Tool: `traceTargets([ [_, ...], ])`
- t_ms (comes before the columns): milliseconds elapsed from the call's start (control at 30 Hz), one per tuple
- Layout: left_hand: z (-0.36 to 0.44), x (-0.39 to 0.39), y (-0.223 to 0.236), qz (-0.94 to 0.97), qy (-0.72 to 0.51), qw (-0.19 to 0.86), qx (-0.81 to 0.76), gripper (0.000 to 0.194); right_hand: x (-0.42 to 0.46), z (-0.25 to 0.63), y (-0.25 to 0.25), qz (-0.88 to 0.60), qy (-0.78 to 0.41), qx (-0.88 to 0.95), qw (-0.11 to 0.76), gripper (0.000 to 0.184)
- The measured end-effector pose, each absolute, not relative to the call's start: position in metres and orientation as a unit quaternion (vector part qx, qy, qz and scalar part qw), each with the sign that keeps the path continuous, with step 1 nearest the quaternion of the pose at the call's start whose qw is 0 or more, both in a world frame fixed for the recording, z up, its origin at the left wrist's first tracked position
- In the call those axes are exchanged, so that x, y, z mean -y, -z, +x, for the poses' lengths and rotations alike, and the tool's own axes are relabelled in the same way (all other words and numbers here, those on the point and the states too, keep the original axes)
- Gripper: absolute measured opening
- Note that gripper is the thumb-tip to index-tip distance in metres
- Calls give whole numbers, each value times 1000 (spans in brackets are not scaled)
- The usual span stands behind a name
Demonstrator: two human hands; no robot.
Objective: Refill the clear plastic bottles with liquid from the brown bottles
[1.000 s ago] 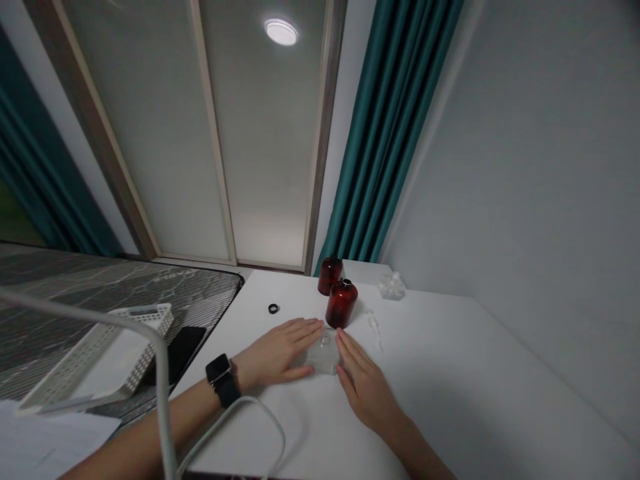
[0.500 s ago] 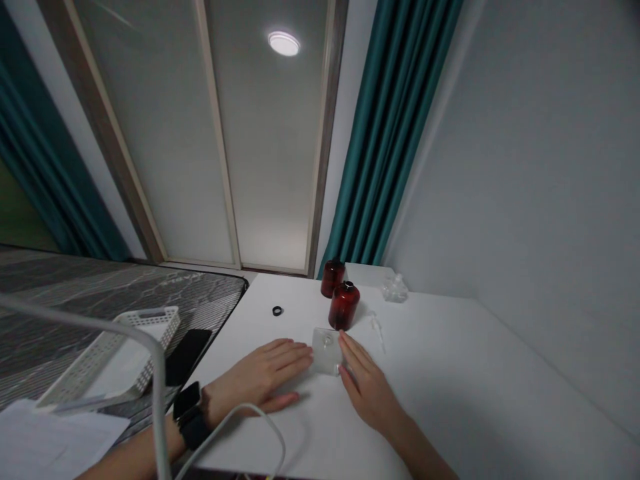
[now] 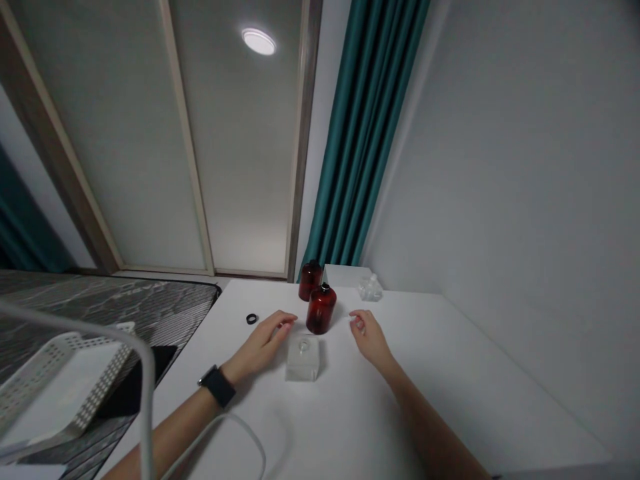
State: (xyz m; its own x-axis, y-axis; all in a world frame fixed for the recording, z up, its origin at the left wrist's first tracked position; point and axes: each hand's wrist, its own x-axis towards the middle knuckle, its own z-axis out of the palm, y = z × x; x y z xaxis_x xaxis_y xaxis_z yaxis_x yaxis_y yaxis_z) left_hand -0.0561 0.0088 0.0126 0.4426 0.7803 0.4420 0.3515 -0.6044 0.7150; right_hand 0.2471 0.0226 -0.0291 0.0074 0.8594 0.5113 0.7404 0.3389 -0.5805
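A clear square glass bottle [image 3: 303, 360] stands upright on the white table [image 3: 320, 440]. Just behind it is a dark red bottle [image 3: 321, 310], and a second red bottle [image 3: 310, 280] stands farther back. My left hand [image 3: 263, 343] is open beside the clear bottle, fingertips pointing at the nearer red bottle but apart from it. To the right of that bottle, my right hand [image 3: 371, 337] has its fingers pinched together low over the table. Its fingers cover the spot where a thin clear piece lay; what they grip is too small to make out.
A small black ring [image 3: 251, 319] lies left of the bottles. At the back are a white box [image 3: 345, 275] and a crumpled clear plastic bag [image 3: 371, 288]. A white basket [image 3: 60, 387] sits at left, and a white cable [image 3: 146, 407] crosses the foreground.
Both hands have come off the clear bottle. My left hand moved forward beside it; my right hand moved outward and its fingers closed by the thin clear piece. The view swung right.
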Motion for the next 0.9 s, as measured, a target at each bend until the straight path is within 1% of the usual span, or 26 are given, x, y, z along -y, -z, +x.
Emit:
traceTargets([
  [100, -59, -7, -3, 807, -389, 256, -362, 33, -44, 255, 39, -616, -51, 672, 409, 19],
  [233, -61, -2, 3, 822, -374, 231, -361, 32, -49, 255, 50, -654, -36, 652, 382, 22],
  [400, -57, -1, 2, 827, -379, 213, -356, 34, -43, 252, 52, -666, -30, 648, 368, 16],
  [500, -57, 0, 2, 829, -374, 214, -358, 34, -42, 251, 51, -660, -36, 649, 376, 14],
  [667, -61, 1, 7, 826, -372, 219, -363, 37, -39, 250, 47, -628, -63, 648, 426, 10],
  [900, -63, 0, 13, 852, -347, 222, -323, 46, -23, 239, 32, -565, -138, 591, 559, 25],
])
